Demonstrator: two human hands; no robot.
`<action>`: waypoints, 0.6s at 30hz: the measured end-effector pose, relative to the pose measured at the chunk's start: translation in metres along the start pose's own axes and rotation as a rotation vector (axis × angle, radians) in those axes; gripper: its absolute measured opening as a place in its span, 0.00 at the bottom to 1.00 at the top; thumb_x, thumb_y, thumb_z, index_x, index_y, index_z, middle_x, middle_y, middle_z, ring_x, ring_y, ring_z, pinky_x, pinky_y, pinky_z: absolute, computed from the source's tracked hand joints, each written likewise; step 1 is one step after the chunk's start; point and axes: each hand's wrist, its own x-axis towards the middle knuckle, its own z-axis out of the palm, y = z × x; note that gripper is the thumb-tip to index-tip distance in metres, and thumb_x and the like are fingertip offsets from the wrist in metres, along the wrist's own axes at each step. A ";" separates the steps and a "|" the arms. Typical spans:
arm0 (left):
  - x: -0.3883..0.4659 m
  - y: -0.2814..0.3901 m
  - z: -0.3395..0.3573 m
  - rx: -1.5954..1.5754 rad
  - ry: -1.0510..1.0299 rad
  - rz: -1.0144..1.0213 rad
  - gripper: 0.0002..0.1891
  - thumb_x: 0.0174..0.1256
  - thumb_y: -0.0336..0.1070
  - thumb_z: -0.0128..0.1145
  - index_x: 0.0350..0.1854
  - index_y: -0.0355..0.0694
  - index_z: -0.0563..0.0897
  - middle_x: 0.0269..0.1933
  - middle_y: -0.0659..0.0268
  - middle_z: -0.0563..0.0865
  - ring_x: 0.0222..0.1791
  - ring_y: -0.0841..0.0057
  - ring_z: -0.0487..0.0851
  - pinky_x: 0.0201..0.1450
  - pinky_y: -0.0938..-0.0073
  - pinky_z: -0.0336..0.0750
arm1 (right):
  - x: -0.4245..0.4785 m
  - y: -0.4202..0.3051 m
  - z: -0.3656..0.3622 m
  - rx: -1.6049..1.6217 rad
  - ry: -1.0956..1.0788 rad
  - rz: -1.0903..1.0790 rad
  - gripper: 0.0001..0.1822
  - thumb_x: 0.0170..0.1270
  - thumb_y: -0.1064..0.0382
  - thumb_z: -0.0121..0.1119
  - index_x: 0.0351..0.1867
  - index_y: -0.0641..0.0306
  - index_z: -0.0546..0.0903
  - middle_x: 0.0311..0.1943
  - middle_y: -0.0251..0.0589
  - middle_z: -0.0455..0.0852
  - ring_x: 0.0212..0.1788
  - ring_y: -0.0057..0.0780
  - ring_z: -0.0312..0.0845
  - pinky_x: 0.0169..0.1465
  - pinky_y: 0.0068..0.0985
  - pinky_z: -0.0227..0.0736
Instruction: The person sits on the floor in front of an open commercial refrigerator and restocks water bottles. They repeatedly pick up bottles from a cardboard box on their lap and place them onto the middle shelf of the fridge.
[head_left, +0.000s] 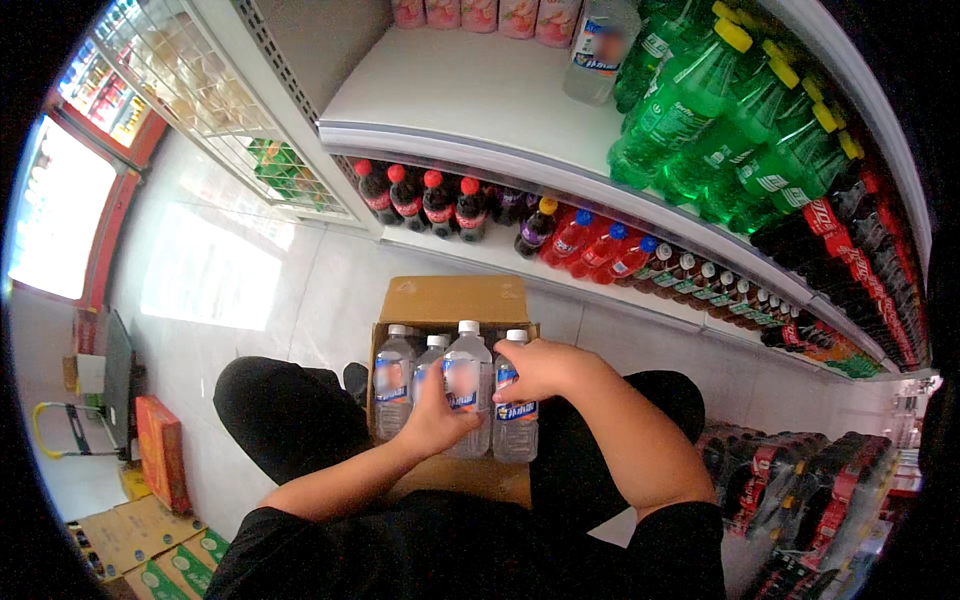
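Between my knees stands an open cardboard box (452, 298) with its far flap folded out. Clear plastic bottles with white caps and blue-and-white labels rise from it. My left hand (441, 424) is wrapped around one of them, the middle bottle (471, 352), which sits a little higher than its neighbours. Around the upper part of the right-hand bottle (516, 436) my right hand (541, 369) closes from above and the side. To the left, untouched, are a clear bottle (391, 416) and a shorter-looking one (433, 352), partly hidden behind my left hand.
Ahead, the white upper shelf (450, 82) holds one similar clear bottle (591, 75), pink cartons (480, 13) and green Sprite bottles (675, 127). Cola bottles (439, 202) and red-drink bottles (596, 251) line the lower shelf. Wrapped cola packs (765, 480) lie right; a folded trolley (118, 382) stands left.
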 end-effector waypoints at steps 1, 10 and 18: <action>0.000 0.001 0.000 -0.019 -0.004 -0.005 0.58 0.49 0.37 0.79 0.77 0.25 0.51 0.68 0.40 0.69 0.69 0.51 0.71 0.72 0.55 0.67 | -0.001 -0.001 0.000 0.000 0.002 0.000 0.49 0.57 0.37 0.72 0.75 0.58 0.66 0.61 0.63 0.82 0.62 0.56 0.80 0.63 0.44 0.76; -0.016 -0.006 0.013 0.467 0.085 0.197 0.60 0.50 0.45 0.79 0.77 0.25 0.50 0.69 0.35 0.67 0.70 0.43 0.70 0.72 0.52 0.67 | -0.004 -0.002 0.003 -0.039 0.055 -0.020 0.49 0.57 0.37 0.72 0.74 0.59 0.67 0.58 0.62 0.84 0.60 0.57 0.81 0.63 0.45 0.77; -0.023 -0.011 0.012 0.495 0.071 0.218 0.60 0.54 0.50 0.78 0.77 0.23 0.48 0.69 0.32 0.65 0.72 0.39 0.66 0.74 0.51 0.66 | -0.004 0.001 0.008 -0.041 0.089 -0.014 0.50 0.57 0.37 0.72 0.76 0.58 0.65 0.58 0.63 0.84 0.60 0.57 0.82 0.63 0.45 0.77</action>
